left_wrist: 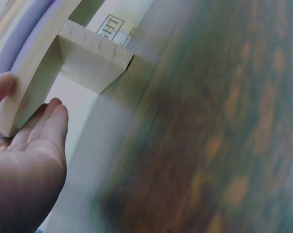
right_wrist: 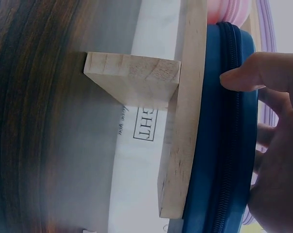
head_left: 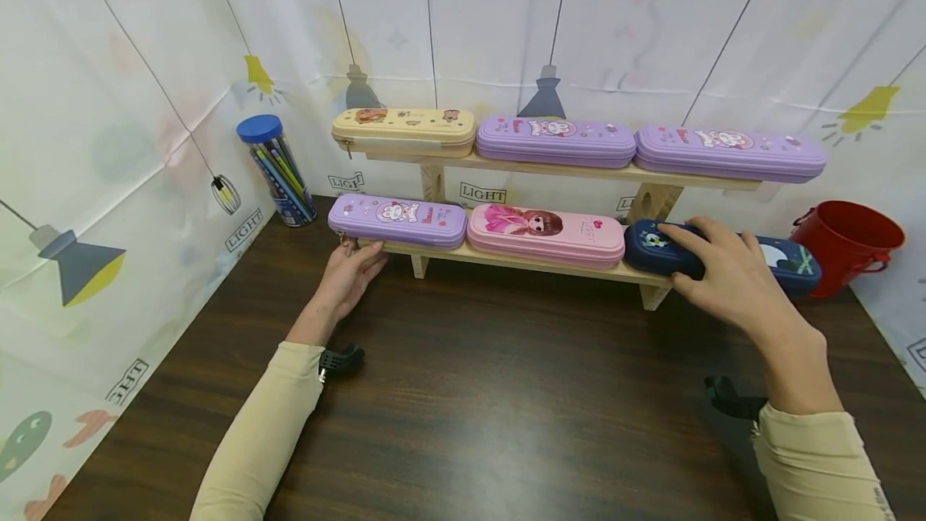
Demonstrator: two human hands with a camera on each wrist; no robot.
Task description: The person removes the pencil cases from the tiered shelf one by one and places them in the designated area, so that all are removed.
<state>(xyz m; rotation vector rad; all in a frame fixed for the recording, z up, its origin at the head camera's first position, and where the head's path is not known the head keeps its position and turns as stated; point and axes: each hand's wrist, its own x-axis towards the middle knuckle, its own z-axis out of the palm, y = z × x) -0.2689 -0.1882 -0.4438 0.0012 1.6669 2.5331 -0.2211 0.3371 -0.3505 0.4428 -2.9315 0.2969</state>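
Note:
A two-tier wooden shelf (head_left: 644, 207) carries several zipped pencil cases. My left hand (head_left: 350, 276) grips the left end of its lower board (left_wrist: 32, 73), one finger against the front edge and the others underneath. Just above that hand lies a purple pencil case (head_left: 398, 221) with a cartoon print. At the lower right, my right hand (head_left: 731, 272) holds a navy pencil case (head_left: 792, 260) that lies on the board and sticks out past its right end. The thumb (right_wrist: 243, 75) presses by the zip and the fingers reach over the top. Between these two lies a pink pencil case (head_left: 546, 235) with a doll print.
On the upper tier sit a yellow pencil case (head_left: 403, 133) and two purple ones. A blue-lidded tub of pencils (head_left: 278, 171) stands at the back left. A red bucket (head_left: 854, 244) is close behind the navy case. Dark wooden tabletop (head_left: 521, 392) extends in front, with a printed curtain behind.

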